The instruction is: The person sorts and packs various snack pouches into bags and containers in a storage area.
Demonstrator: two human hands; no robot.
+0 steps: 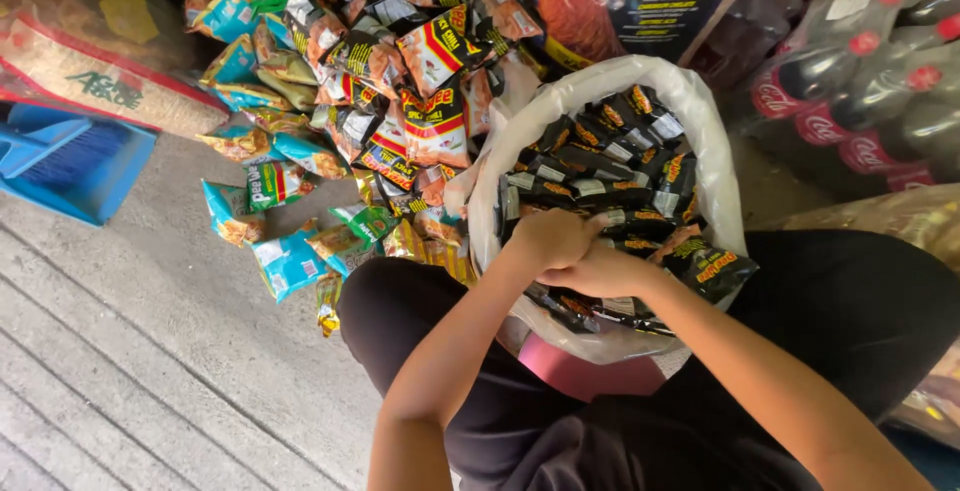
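Note:
A white plastic bag (pixel 700 111) stands open between my knees, filled with several small black snack packets (pixel 640 166) with orange and yellow print. Both my hands are inside its near side. My left hand (pixel 552 237) is curled into a fist, fingers pressed down among the black packets. My right hand (pixel 603 273) lies just beside and under it, touching it, with its fingertips hidden by the left hand. More black packets (pixel 712 269) spill over the bag's near rim onto my lap.
A loose heap of snack packets (pixel 400 71) in black, red, teal and green covers the concrete floor (pixel 150 331) to the left of the bag. A blue dustpan with a brush (pixel 65 161) lies far left. Wrapped dark soda bottles (pixel 870 81) stand right.

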